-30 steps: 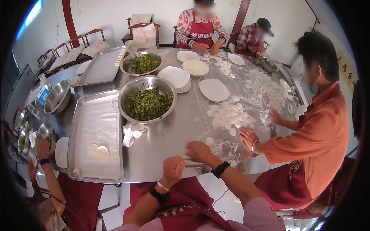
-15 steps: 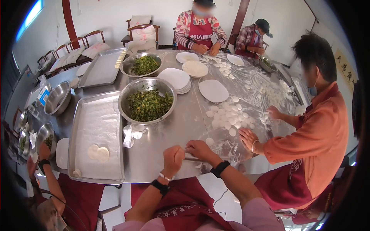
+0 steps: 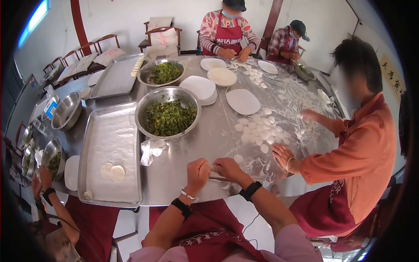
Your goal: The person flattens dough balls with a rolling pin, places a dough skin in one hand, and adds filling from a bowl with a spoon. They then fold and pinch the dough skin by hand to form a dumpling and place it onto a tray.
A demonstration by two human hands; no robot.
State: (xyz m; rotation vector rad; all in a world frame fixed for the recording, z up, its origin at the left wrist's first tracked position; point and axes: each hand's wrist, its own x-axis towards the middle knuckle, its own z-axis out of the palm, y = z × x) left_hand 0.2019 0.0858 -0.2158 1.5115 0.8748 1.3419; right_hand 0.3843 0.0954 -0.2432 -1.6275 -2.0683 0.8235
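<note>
Head view: left hand (image 3: 197,170) has moved in beside right hand (image 3: 227,168), both grips now closed on small rolling pin (image 3: 217,175) at near surface (image 3: 192,150) edge; rolling under way, dough rounds (image 3: 257,129) just beyond.

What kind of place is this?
Probably a shared kitchen or canteen where people make dumplings together: bowls of green filling, round dough pieces on a floury metal table, and metal trays.
</note>
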